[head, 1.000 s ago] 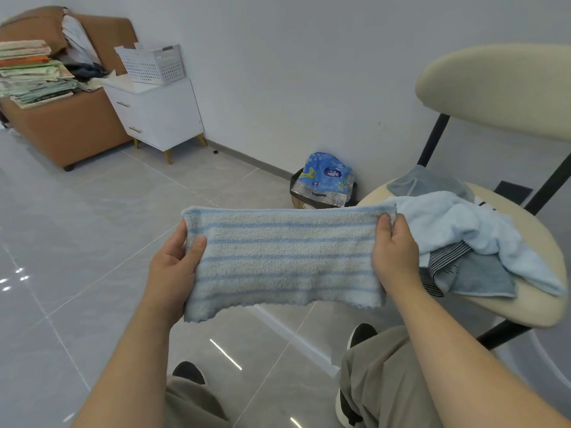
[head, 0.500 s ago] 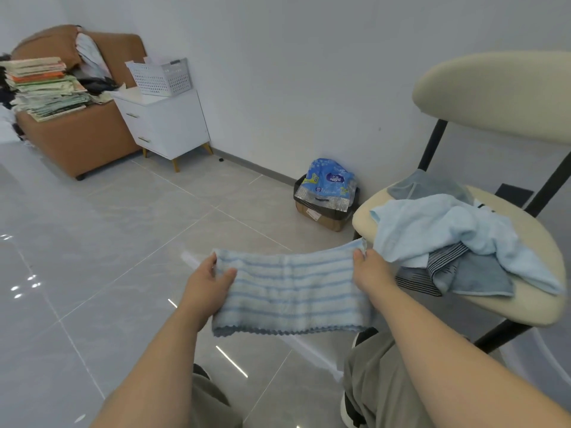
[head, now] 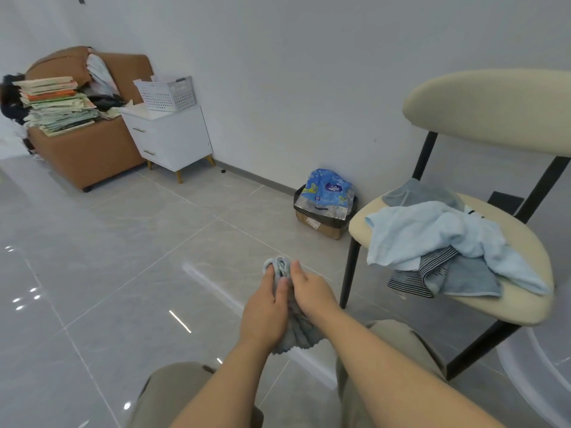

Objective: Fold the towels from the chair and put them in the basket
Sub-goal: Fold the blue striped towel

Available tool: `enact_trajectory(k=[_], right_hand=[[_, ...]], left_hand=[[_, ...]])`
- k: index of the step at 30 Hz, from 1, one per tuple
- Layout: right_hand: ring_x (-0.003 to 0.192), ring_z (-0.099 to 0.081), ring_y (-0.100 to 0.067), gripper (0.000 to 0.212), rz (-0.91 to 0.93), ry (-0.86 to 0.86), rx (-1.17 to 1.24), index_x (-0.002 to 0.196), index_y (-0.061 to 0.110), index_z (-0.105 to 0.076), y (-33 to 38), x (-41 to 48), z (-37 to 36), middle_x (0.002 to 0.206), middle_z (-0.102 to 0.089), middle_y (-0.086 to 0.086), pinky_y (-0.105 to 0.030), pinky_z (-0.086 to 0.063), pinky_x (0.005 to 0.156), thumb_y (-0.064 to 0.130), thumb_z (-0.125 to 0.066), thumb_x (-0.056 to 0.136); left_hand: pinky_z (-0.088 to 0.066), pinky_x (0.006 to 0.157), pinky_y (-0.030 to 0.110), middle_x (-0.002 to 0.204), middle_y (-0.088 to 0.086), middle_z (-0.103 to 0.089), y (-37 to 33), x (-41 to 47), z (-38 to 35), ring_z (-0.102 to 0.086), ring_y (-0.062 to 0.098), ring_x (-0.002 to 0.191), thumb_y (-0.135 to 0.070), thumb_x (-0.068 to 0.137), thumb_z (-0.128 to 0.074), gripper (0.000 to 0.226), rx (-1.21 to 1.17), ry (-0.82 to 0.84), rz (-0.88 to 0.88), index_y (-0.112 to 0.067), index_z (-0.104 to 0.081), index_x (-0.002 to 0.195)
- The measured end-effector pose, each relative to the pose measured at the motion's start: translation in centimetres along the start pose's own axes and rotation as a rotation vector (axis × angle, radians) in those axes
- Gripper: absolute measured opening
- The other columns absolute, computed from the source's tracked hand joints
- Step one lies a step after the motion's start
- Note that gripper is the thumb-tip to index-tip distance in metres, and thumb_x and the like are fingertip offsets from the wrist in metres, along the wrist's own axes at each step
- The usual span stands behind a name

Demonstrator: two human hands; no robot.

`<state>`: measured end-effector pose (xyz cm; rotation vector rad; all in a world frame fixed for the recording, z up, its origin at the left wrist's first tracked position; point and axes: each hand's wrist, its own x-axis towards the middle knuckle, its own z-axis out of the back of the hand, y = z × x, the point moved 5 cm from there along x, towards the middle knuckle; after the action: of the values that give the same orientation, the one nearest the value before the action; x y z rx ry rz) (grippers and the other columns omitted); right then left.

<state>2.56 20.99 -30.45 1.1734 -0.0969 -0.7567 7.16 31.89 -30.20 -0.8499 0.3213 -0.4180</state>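
A blue striped towel (head: pixel 298 332) is folded in half between my two hands, low in front of my knees. My left hand (head: pixel 265 310) and my right hand (head: pixel 312 296) are pressed together, each pinching the towel's ends, with a bit of cloth showing above the fingertips. On the cream chair (head: pixel 506 307) at the right lie more towels: a light blue one (head: pixel 432 233) on top, a striped dark one (head: pixel 432 264) and a grey-blue one (head: pixel 466 279) below. A white perforated basket (head: pixel 167 94) stands on the white cabinet (head: pixel 170 137) at the far left.
A brown sofa (head: pixel 83 156) piled with papers stands at the back left. A cardboard box (head: pixel 324 223) with a blue plastic pack on it sits by the wall beside the chair. Glossy grey tiles cover the floor between me and the cabinet.
My hands have come together, folding the stretched striped towel in half, and dropped lower. The view has pulled back and down.
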Motion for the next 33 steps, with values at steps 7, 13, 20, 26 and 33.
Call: enact_trajectory(k=[7, 13, 20, 26, 33], right_hand=[[0.101, -0.069, -0.025, 0.069, -0.264, 0.208, 0.573, 0.112, 0.018, -0.074, -0.7, -0.7, 0.6, 0.102, -0.075, -0.010, -0.038, -0.060, 0.070, 0.061, -0.021, 0.102], [0.095, -0.068, -0.025, 0.037, -0.292, 0.134, 0.545, 0.124, 0.008, -0.057, -1.6, -0.2, 1.5, 0.106, -0.069, -0.011, -0.041, -0.058, 0.079, 0.037, -0.052, 0.101], [0.102, -0.068, -0.027, 0.073, -0.491, 0.307, 0.518, 0.118, 0.017, -0.063, -2.7, -0.6, 1.6, 0.109, -0.074, -0.008, -0.042, -0.051, 0.089, 0.068, -0.077, 0.067], [0.095, -0.073, -0.032, 0.059, -0.270, 0.237, 0.596, 0.123, 0.010, -0.063, -2.3, 0.2, 3.3, 0.103, -0.076, -0.012, -0.049, -0.059, 0.083, 0.038, -0.084, 0.075], [0.107, -0.069, -0.032, 0.054, -0.076, 0.399, 0.578, 0.126, 0.014, -0.061, -1.5, -0.4, 5.3, 0.117, -0.072, -0.011, -0.051, -0.054, 0.095, 0.022, -0.083, 0.077]], left_hand=[[-0.047, 0.098, 0.033, 0.140, -0.008, -0.057, 0.7, 0.2, 1.6, -0.058, 0.016, 0.122, -0.064, 0.085, -0.061, 0.079, -0.097, -0.018, 0.006, -0.038, -0.030, 0.153], [-0.053, 0.096, 0.042, 0.130, 0.000, -0.063, 1.7, 1.1, 2.6, -0.064, 0.017, 0.109, -0.021, 0.079, -0.071, 0.076, -0.374, -0.045, 0.081, -0.035, -0.039, 0.147], [-0.058, 0.082, 0.045, 0.120, 0.011, -0.067, 2.2, 1.2, 5.0, -0.071, 0.028, 0.101, -0.001, 0.087, -0.070, 0.059, -0.992, -0.018, 0.236, -0.017, -0.042, 0.136], [-0.057, 0.082, 0.045, 0.121, 0.015, -0.066, 3.5, 0.9, 5.2, -0.067, 0.034, 0.104, 0.011, 0.080, -0.066, 0.071, -0.973, 0.054, 0.365, -0.010, -0.039, 0.143], [-0.053, 0.084, 0.047, 0.111, 0.022, -0.070, 2.7, 0.0, 4.9, -0.071, 0.037, 0.096, 0.013, 0.071, -0.051, 0.048, -1.145, 0.305, 0.442, 0.005, -0.062, 0.117]])
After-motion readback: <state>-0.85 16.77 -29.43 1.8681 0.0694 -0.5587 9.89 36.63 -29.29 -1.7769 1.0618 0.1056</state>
